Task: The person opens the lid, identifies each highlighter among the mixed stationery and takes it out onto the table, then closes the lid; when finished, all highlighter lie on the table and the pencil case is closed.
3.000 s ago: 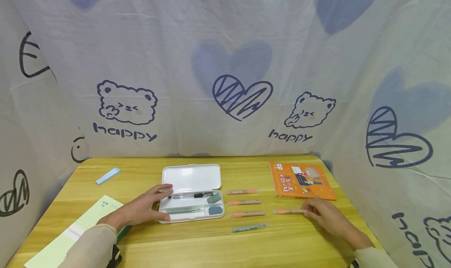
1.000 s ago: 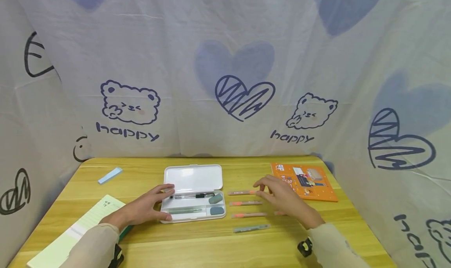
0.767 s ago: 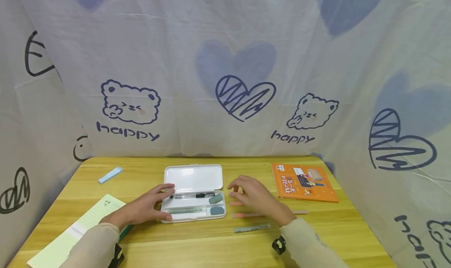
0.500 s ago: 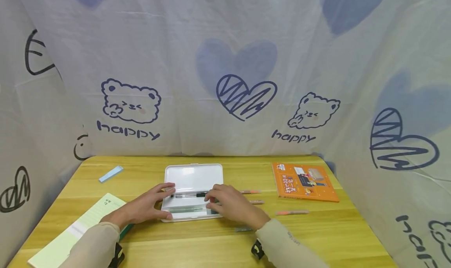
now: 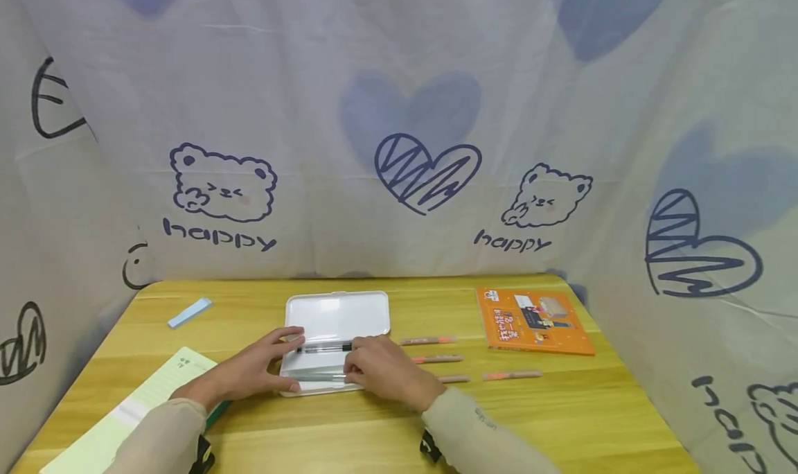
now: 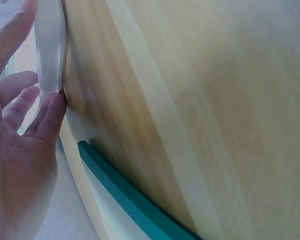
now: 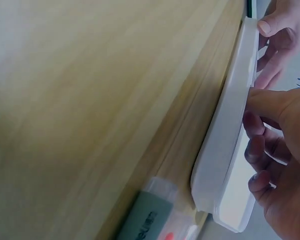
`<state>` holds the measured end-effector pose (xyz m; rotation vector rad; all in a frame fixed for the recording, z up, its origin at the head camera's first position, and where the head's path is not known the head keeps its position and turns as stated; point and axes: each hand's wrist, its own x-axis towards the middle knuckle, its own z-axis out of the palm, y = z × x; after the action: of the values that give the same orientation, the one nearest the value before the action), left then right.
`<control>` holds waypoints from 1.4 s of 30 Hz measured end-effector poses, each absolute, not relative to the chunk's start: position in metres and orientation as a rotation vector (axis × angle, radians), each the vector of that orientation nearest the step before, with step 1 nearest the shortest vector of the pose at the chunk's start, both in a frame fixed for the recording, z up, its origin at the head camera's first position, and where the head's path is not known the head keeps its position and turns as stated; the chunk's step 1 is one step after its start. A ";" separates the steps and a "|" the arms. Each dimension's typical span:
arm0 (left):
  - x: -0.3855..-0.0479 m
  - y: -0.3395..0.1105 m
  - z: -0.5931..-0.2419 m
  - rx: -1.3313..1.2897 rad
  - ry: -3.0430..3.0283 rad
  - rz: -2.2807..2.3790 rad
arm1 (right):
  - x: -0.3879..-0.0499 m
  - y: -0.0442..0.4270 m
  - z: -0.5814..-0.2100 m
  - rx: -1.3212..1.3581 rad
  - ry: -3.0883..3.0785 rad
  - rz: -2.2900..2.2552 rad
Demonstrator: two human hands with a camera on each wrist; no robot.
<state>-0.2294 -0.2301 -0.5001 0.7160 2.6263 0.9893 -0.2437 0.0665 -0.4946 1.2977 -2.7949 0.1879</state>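
Note:
An open white pencil case [image 5: 337, 314] lies on the table, lid folded back. My left hand [image 5: 258, 366] holds its left end, thumb at the near corner and fingers by the lid; the left wrist view shows fingertips against the case wall [image 6: 50, 45]. My right hand [image 5: 389, 370] reaches into the case with curled fingers, at the right end of a clear green pen [image 5: 318, 374]. Its fingertips are hidden, so a grip on the pen cannot be confirmed. A black-capped pen [image 5: 324, 347] lies in the rear compartment. The right hand covers the two blue-green erasers.
Several brown-and-coral pen-like sticks lie right of the case, one [image 5: 512, 375] farther right. A green stick [image 7: 147, 217] shows in the right wrist view. An orange book [image 5: 533, 321] is at back right, a pale green notepad [image 5: 134, 408] front left, a light-blue strip [image 5: 190, 312] back left.
My right hand left the rightmost coral stick, passed over the others and moved left into the case, covering the erasers. My left hand stayed on the case.

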 end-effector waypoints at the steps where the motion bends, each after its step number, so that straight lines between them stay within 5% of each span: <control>1: -0.229 -0.231 -0.500 0.715 2.627 0.990 | -0.243 0.065 -0.495 1.295 -2.790 0.170; 15: -0.229 -0.231 -0.503 0.735 2.640 0.990 | -0.244 0.096 -0.475 1.204 -2.770 0.261; 31: -0.229 -0.232 -0.503 0.724 2.651 0.984 | -0.229 0.290 -0.467 0.980 -2.746 0.712; 42: -0.229 -0.232 -0.502 0.706 2.618 0.993 | -0.199 0.375 -0.488 0.967 -2.686 0.696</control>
<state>-0.2289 -0.2316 -0.5021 0.7064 2.6182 0.9926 -0.1990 0.3750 -0.4884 0.9668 -2.6864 0.6961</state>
